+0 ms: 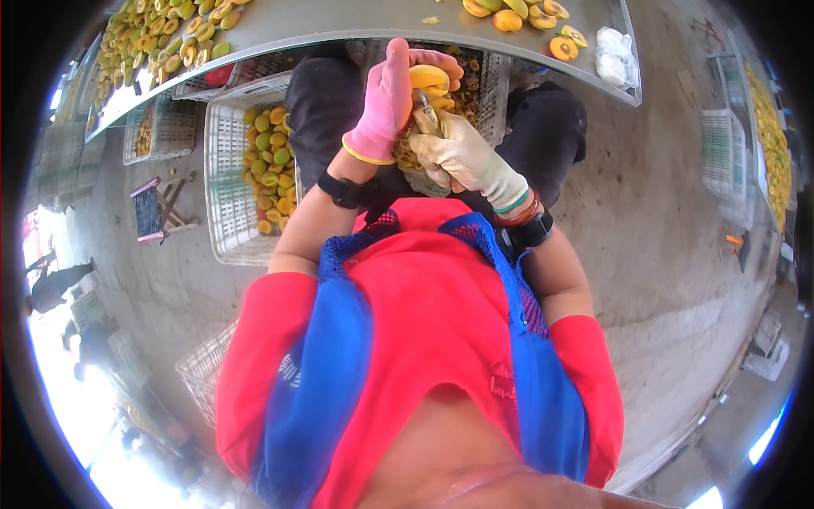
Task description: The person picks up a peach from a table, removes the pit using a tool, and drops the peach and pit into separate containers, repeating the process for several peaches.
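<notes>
My left hand (383, 110), in a pink glove, is closed around a cut yellow peach (430, 78), thumb pointing up and fingers behind the fruit. Just below it, my right hand (466, 154) wears a whitish knit glove and grips a small metal-tipped tool (426, 109). The tip is at the lower side of the peach; its exact shape is partly hidden by the fingers. Under both hands, between my knees, stands a crate (494, 93) with peach scraps in it.
Ahead is a metal table (339, 19) with heaped peach halves (170, 34) at left, several more (509, 19) at right, and a white plastic bag (616, 58) at its corner. A white crate of peaches (229, 170) stands left, near a folding stool (159, 209).
</notes>
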### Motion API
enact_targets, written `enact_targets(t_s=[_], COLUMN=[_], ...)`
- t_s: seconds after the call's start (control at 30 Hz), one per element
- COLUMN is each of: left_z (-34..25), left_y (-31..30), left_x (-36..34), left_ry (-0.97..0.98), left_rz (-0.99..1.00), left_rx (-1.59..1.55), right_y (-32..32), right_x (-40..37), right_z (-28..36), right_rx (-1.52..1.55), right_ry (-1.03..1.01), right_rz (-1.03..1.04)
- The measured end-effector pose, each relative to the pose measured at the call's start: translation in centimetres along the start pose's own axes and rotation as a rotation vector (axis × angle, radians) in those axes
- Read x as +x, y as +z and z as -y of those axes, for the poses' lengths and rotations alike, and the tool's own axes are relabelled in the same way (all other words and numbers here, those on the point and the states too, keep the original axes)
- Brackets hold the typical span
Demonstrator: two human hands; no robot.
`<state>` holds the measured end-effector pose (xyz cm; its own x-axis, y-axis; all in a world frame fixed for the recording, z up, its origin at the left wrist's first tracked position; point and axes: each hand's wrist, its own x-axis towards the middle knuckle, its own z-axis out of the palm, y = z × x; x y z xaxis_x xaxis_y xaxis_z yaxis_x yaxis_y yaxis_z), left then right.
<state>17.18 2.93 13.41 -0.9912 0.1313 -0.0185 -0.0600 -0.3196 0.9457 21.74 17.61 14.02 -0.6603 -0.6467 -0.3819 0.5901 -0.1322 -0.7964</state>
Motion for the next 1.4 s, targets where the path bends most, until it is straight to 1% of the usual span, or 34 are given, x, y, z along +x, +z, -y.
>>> enact_targets(t_s=[0.1,0.13,0.2,0.23,0.3,0.33,0.43,0.47,0.5,0.53,0.57,0.6,0.63,0.67,0.7,0.73,0.83,0.87,0.9,0.93,0.97,1.0,1.03,1.07,1.13,1.2,1.27,1.3,1.33,1.4], left_z=[0.1,0.3,0.6,0.4,-0.5,-0.9,-0.9,-1.8,-2.4,-2.7,-3.7,-3.3,-3.1,-3.9,-5.3,-4.9,-5.7,-4.8,-4.1,-3.3,-2.4,-1.6,-0.7,1.0,1.7,2.4,6.5,7.8,8.7,10.9], left_y=[-0.1,-0.3,-1.4,-2.1,-3.1,-3.7,-7.0,-7.2,-8.1,-9.8,-10.9,-13.8,-17.2,-19.2,-19.5,-22.2,-19.2,-19.4,-17.2,-13.8,-11.4,-8.8,-6.8,-5.4,-0.6,1.5,1.7,1.9,1.9,1.2], left_x=[0.0,0.1,0.5,0.6,0.6,0.3,-0.1,-0.6,-1.1,-1.4,-2.1,-2.7,-3.7,-4.5,-5.0,-5.0,-2.7,-0.6,1.2,3.1,5.1,6.9,9.1,11.9,15.4,19.6,23.6,24.5,25.3,26.4], left_ry=[-0.088,-0.104,-0.131,-0.141,-0.078,-0.068,-0.024,0.003,0.063,0.128,0.155,0.207,0.332,0.309,0.189,0.196,0.472,0.568,0.525,0.482,0.471,0.401,0.427,0.402,0.109,-0.207,-0.153,-0.126,-0.159,-0.146], left_rz=[-0.12,-0.13,-0.149,-0.167,-0.294,-0.305,-0.265,-0.353,-0.401,-0.455,-0.559,-0.661,-0.768,-0.916,-1.016,-1.107,-1.011,-0.84,-0.714,-0.591,-0.462,-0.345,-0.246,-0.197,-0.162,0.016,-0.027,-0.049,-0.049,-0.019], left_rx=[-0.108,-0.164,-0.272,-0.387,-0.287,-0.262,-0.337,-0.219,-0.121,0.009,0.164,0.301,0.813,1.319,1.553,1.652,1.58,1.58,1.425,1.269,1.324,1.262,1.329,1.364,1.381,1.275,1.331,1.359,1.325,1.359], right_y=[0.1,0.2,1.1,1.4,1.3,1.1,0.4,0.2,0.1,-0.1,-0.5,-1.4,-1.8,-2.2,-2.5,-3.0,-3.8,-3.9,-4.0,-4.1,-4.1,-4.2,-4.3,-4.4,-4.2,-4.1,-3.5,-3.8,-4.2,-4.5], right_x=[0.6,0.7,0.6,0.5,0.8,1.0,1.4,1.5,1.6,1.8,1.9,2.3,2.1,1.9,1.8,1.6,1.4,1.3,1.3,1.1,0.9,0.6,0.3,0.1,-0.6,-1.6,-2.8,-3.0,-2.9,-3.1], right_z=[-0.3,-0.4,-0.1,0.0,-0.5,-0.7,-0.8,-0.7,-0.9,-1.2,-1.6,-2.8,-2.8,-2.9,-2.8,-2.6,-2.2,-2.1,-1.9,-1.9,-1.8,-1.8,-1.9,-1.9,-1.6,-0.9,0.6,0.5,0.1,0.4], right_rx=[-0.083,-0.116,-0.129,-0.134,-0.091,-0.068,-0.082,-0.092,-0.089,-0.089,-0.09,-0.032,-0.004,0.01,0.026,0.031,0.057,0.073,0.09,0.072,0.054,0.037,0.031,0.025,-0.03,-0.029,0.001,0.01,0.02,0.028], right_ry=[-0.031,-0.045,-0.129,-0.17,-0.175,-0.179,-0.181,-0.154,-0.155,-0.16,-0.163,-0.171,-0.165,-0.166,-0.167,-0.167,-0.167,-0.17,-0.174,-0.176,-0.178,-0.18,-0.196,-0.213,-0.211,-0.185,-0.151,-0.159,-0.169,-0.156], right_rz=[-0.01,-0.008,-0.036,-0.051,-0.073,-0.082,-0.106,-0.12,-0.131,-0.147,-0.169,-0.171,-0.171,-0.189,-0.204,-0.219,-0.261,-0.278,-0.295,-0.32,-0.347,-0.375,-0.379,-0.382,-0.425,-0.427,-0.425,-0.424,-0.422,-0.431])
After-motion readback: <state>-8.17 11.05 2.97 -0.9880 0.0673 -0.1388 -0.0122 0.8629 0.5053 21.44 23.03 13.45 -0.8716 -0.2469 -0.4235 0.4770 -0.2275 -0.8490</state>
